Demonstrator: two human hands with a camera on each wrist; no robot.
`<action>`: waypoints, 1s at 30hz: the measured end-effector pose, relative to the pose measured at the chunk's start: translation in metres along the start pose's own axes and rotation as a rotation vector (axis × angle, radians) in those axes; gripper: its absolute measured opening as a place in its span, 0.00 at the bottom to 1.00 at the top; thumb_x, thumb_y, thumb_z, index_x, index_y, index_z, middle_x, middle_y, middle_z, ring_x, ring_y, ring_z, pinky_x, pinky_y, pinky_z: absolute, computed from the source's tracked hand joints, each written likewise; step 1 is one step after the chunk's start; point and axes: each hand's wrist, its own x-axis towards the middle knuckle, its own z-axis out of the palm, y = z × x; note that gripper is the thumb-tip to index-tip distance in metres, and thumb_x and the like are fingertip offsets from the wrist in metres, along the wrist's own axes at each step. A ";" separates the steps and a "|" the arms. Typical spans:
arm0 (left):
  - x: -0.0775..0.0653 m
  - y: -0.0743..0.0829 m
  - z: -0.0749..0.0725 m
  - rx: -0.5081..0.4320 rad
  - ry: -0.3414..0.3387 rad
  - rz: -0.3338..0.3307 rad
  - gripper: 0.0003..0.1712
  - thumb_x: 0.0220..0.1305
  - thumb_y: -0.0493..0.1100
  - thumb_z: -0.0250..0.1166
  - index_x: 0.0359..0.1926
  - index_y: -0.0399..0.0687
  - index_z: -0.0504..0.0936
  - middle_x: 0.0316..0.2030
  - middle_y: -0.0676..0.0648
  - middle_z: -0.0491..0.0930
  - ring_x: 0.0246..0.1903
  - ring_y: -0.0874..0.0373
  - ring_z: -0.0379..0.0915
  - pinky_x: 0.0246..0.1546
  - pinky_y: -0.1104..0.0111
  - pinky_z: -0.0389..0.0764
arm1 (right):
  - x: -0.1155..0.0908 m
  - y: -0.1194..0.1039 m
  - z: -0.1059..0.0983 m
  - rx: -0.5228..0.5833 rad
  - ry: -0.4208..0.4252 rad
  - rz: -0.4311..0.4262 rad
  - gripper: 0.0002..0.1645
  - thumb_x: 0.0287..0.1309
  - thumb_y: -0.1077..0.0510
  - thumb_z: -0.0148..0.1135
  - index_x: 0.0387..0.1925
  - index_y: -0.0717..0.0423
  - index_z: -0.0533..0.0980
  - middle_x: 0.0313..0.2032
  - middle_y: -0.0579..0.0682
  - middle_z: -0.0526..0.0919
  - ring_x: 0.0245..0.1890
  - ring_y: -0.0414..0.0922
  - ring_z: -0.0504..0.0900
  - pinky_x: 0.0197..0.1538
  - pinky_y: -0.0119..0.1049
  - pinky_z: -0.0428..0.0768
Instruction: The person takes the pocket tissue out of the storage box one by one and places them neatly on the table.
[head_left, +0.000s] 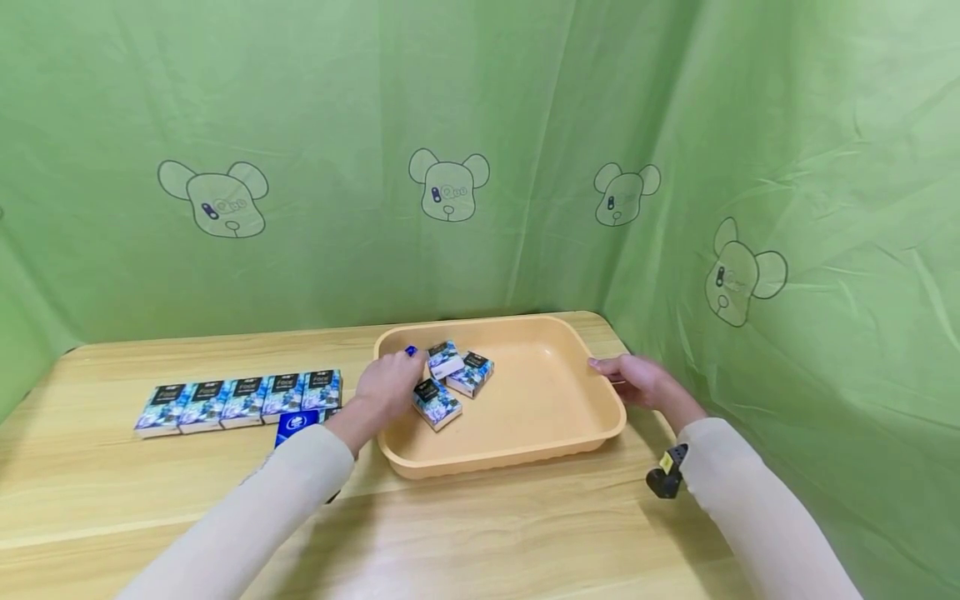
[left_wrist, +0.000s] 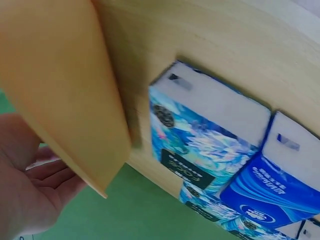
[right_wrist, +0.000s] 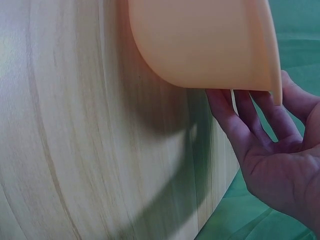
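Observation:
My right hand (head_left: 640, 379) grips the right rim of a peach plastic tray (head_left: 532, 417), thumb over the rim and fingers (right_wrist: 235, 120) against its outer side. At the tray's left end, my left hand (head_left: 390, 383) reaches over the rim. In the left wrist view its fingers (left_wrist: 60, 175) bend, with their tips hidden behind the tray wall. A small blue piece (head_left: 411, 351) shows beside this hand; whether it is held is hidden. Inside the tray lie three flower-patterned tissue packs (head_left: 437, 403), two of them overlapping.
Left of the tray, a row of several flower-patterned tissue packs (head_left: 243, 402) lies on the wooden table (head_left: 465, 542). A blue tissue pack (left_wrist: 270, 185) and another flower-patterned pack (left_wrist: 200, 135) lie in front. Green curtains (head_left: 337, 250) enclose the back and sides.

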 end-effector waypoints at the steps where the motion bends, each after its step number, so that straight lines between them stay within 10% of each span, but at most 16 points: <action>1: 0.000 0.001 -0.002 -0.016 -0.001 -0.007 0.26 0.56 0.25 0.64 0.58 0.40 0.77 0.43 0.36 0.84 0.42 0.43 0.84 0.41 0.55 0.88 | 0.000 0.000 0.000 0.001 0.002 0.000 0.12 0.71 0.50 0.59 0.44 0.54 0.80 0.35 0.44 0.87 0.38 0.40 0.86 0.46 0.36 0.86; 21: -0.011 0.009 -0.034 -0.187 -0.031 -0.042 0.25 0.54 0.30 0.65 0.55 0.40 0.83 0.41 0.39 0.86 0.31 0.51 0.77 0.25 0.66 0.80 | 0.000 0.000 0.000 0.002 0.009 0.009 0.17 0.70 0.49 0.61 0.49 0.57 0.79 0.36 0.44 0.87 0.39 0.41 0.86 0.47 0.37 0.87; 30: -0.018 0.018 -0.057 -0.215 0.021 -0.011 0.18 0.56 0.34 0.67 0.50 0.41 0.87 0.45 0.42 0.88 0.39 0.51 0.82 0.40 0.59 0.86 | -0.001 0.000 -0.001 -0.007 0.011 0.003 0.17 0.70 0.49 0.61 0.49 0.57 0.79 0.36 0.44 0.87 0.38 0.40 0.86 0.47 0.37 0.87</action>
